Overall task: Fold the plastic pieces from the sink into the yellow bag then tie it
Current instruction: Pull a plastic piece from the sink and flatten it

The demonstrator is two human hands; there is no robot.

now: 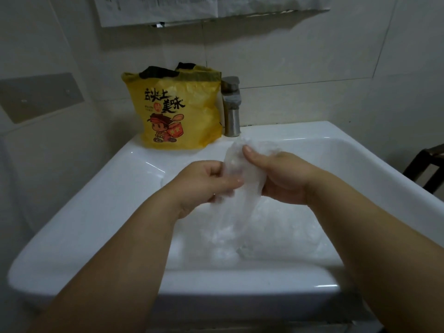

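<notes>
My left fingers [227, 181] and right fingers [251, 153] both pinched a thin, crinkly, translucent plastic piece [234, 207] hanging limp between them over the glossy white sink [134, 162]. More crumpled plastic [278, 227] lay in the basin below. The yellow bag [175, 109] stood on the far-left rim, beside the steel tap [231, 111].

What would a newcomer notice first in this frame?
The bright yellow bag with cartoon print, standing on the back ledge of the sink, left of the faucet. Then, over the basin, the left hand and right hand both grip a crumpled clear plastic piece, with more plastic lying below.
</notes>
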